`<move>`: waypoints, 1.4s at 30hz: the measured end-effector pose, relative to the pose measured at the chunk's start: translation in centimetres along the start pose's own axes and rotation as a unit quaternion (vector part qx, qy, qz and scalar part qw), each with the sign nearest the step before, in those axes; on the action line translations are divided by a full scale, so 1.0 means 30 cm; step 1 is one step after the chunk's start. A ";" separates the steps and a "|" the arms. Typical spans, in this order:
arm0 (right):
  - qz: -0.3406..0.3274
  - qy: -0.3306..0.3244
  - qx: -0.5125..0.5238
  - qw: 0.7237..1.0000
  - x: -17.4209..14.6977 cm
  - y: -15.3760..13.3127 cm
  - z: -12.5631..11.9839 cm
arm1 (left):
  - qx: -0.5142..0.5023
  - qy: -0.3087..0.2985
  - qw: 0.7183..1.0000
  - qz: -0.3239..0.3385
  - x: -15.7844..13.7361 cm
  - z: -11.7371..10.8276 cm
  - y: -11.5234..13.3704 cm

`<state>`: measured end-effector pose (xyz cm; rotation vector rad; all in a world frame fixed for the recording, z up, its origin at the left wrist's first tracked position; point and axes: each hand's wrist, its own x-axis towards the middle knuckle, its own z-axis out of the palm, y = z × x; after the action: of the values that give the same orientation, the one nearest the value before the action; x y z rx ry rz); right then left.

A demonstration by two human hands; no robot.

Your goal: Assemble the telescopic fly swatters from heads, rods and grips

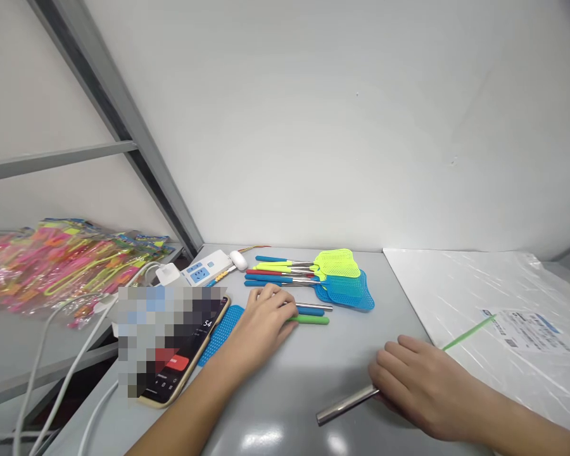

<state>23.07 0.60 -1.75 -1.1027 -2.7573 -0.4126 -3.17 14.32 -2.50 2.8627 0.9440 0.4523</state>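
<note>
My left hand (268,313) rests on the table with its fingers curled at the end of a green handle (313,320). A blue handle (313,311) and a bare metal tube (318,307) lie just behind the green one, partly covered by that hand. A blue mesh swatter head (223,332) shows beside my left wrist. Closed in my right hand (420,386) is a metal swatter rod (344,406), its thick end pointing left. From the hand's other side sticks out a thin green piece (470,332), perhaps the swatter head seen edge-on.
Several fly swatters with yellow and blue heads (337,263) lie stacked near the wall. At left are a phone (190,354), a power strip (206,269), a white earbud-like case (238,259), cables and bagged colourful goods (85,266). A white plastic-wrapped package (503,285) lies at right.
</note>
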 end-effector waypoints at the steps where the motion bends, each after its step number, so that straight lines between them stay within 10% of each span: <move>1: -0.002 -0.003 0.000 1.000 0.002 -0.002 0.002 | 0.011 0.003 1.000 -0.002 0.000 -0.002 -0.002; 33: 0.034 -0.041 -0.075 0.996 -0.005 -0.089 -0.023 | 0.039 0.034 0.997 -0.049 -0.006 0.017 0.004; 42: 0.071 -0.045 -0.123 0.989 0.030 -0.114 -0.004 | -0.075 -0.059 0.995 0.021 -0.084 -0.052 0.315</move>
<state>20.07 -1.22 -2.10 -1.3972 -2.7340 -0.7164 -0.22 5.20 0.06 2.7426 0.7967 0.3387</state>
